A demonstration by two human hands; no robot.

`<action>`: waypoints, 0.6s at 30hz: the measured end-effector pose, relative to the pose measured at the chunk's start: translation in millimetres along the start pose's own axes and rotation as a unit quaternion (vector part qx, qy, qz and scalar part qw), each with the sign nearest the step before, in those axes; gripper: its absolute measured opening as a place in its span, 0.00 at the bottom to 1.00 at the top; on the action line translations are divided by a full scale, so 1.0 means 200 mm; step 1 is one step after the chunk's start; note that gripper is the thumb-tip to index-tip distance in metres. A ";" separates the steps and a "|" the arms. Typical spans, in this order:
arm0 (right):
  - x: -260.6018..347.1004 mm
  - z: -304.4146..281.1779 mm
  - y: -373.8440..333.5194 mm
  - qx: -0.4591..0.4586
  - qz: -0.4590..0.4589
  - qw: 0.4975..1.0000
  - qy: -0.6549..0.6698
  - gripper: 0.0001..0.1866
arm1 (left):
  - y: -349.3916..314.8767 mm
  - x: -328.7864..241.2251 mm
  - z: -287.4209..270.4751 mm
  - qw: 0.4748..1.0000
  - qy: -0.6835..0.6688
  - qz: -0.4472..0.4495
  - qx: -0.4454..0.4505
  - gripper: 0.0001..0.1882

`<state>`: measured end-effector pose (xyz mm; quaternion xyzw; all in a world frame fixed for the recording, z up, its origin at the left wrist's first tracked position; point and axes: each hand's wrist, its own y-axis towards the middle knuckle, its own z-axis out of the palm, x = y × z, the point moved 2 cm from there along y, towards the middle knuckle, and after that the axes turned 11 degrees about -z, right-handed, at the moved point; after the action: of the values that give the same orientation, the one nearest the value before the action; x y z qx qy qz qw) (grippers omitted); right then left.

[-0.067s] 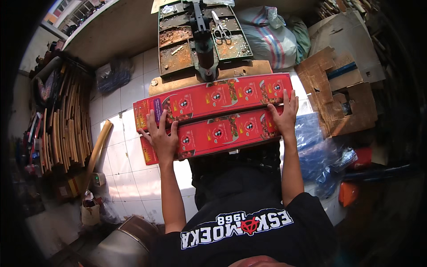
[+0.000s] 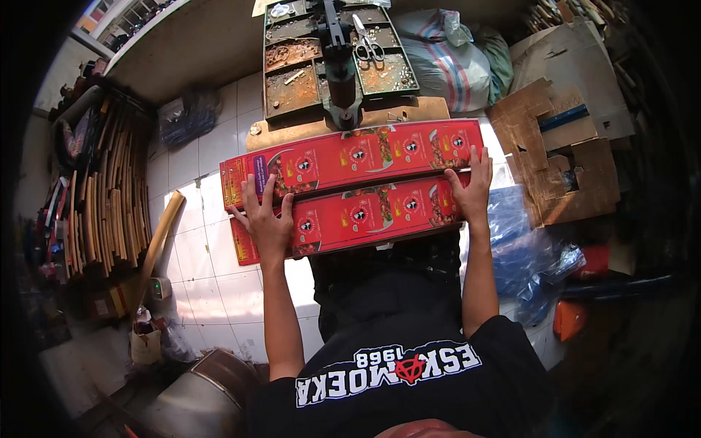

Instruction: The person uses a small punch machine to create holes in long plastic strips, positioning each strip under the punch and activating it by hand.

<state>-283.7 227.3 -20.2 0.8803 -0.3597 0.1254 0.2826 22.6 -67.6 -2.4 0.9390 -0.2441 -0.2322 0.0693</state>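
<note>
Red printed cardboard makes up two long panels, which lie side by side across the person's lap, slightly tilted and higher at the right end. A narrow dark gap runs between the far panel (image 2: 347, 162) and the near panel (image 2: 343, 221).

Both hands are spread wide on top of them. The left hand (image 2: 264, 219) straddles the gap near the left end, its longer fingers reaching over the far panel and its thumb held apart. The right hand (image 2: 473, 191) sits at the right end, its thumb by the gap and its fingers pointing away over the far panel's end; whether they curl under the edge cannot be told.

Just beyond the far panel, a dark metal column (image 2: 341, 86) rises by a tan board (image 2: 416, 109). Behind it stands a compartmented tray (image 2: 307, 93) with small bits scattered in it and scissors (image 2: 369, 50) on its right side.

To the right are cut brown cardboard (image 2: 522, 139) and crumpled blue plastic (image 2: 509, 237). To the left, cardboard sheets (image 2: 109, 208) stand packed on edge, and a tan strip (image 2: 162, 230) leans above the tiled floor (image 2: 197, 255).
</note>
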 end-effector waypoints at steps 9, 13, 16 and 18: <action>0.02 -0.20 0.03 -0.131 0.055 0.986 0.083 0.20 | 0.02 0.02 0.00 1.000 0.014 -0.006 -0.008 0.27; 0.16 -0.12 0.16 -0.103 0.120 0.960 0.232 0.12 | 0.02 0.01 0.00 1.000 0.013 -0.011 -0.001 0.27; 0.22 0.04 0.33 -0.078 0.021 0.970 0.229 0.09 | 0.02 0.01 0.00 1.000 0.010 -0.013 0.002 0.27; 0.23 0.13 0.49 -0.049 0.023 0.969 0.242 0.08 | 0.03 0.00 0.00 1.000 0.007 -0.015 0.003 0.27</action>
<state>-318.7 130.1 18.7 0.8003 -0.3064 0.3239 0.4010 20.3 -72.3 -1.0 0.9444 -0.2300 -0.2256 0.0650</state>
